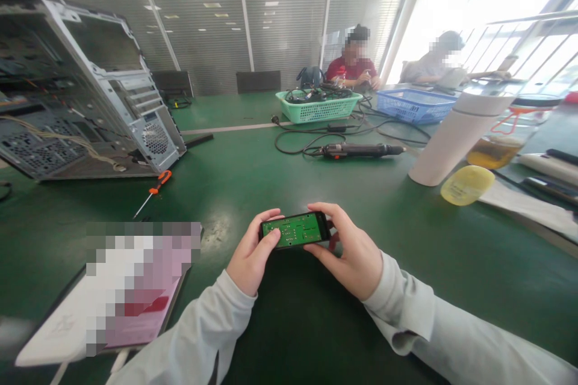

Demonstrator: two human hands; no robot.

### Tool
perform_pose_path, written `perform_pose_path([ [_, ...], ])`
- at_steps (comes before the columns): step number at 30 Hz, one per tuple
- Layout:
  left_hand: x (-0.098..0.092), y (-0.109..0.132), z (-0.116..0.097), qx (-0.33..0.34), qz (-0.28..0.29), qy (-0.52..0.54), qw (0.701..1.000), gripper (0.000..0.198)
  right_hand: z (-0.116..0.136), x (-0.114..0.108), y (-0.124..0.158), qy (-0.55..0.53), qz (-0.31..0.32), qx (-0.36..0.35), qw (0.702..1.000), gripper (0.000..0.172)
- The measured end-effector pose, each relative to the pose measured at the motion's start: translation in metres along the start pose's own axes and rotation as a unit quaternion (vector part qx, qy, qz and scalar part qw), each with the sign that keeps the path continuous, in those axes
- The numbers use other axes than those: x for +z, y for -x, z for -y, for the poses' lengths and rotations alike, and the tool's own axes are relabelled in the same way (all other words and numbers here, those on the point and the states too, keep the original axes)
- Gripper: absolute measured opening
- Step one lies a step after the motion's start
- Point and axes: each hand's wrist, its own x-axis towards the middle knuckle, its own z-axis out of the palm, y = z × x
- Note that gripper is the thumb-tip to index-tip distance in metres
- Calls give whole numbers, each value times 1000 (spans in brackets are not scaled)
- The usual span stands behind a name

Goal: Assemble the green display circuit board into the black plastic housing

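Between my hands is a small green circuit board (298, 230) set in a black frame or housing, raised just over the green table and slightly tilted. My left hand (253, 249) grips its left end, with the thumb lying on the board's face and the fingers behind. My right hand (347, 248) closes around the right end, fingers along the top edge and thumb at the lower edge. Small solder points and holes dot the green face. The underside of the housing is hidden.
An opened computer case (153, 138) stands at left, an orange-handled screwdriver (159, 183) beside it. Phones (135, 295) lie front left. Ahead are a corded electric screwdriver (356, 151), a green basket (323, 111) of cables and a blue basket (413, 107). A pale tumbler (451, 138) stands right. Two people sit beyond.
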Motion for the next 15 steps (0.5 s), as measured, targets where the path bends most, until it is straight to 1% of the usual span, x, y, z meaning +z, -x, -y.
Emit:
perform_pose_path([
  [3,-2,-2,0,3,10,-13,1000,40,3,-3,-2,-5,-7,22,1000,39],
  [6,-2,-1,-1,5,23,-6,1000,38,5,-6,-3,-47,6,91,995,42],
  [8,-1,1,-2,4,39,6,999,41,5,-6,-5,-111,18,139,984,45],
  [11,-1,5,-6,-3,82,5,997,52,7,-5,-7,-209,19,173,962,43],
  [13,-1,7,-7,0,107,-13,994,50,7,-5,-8,-248,15,190,950,42],
  [15,-2,9,-9,20,116,-21,993,45,4,-5,-10,-281,10,223,933,45],
])
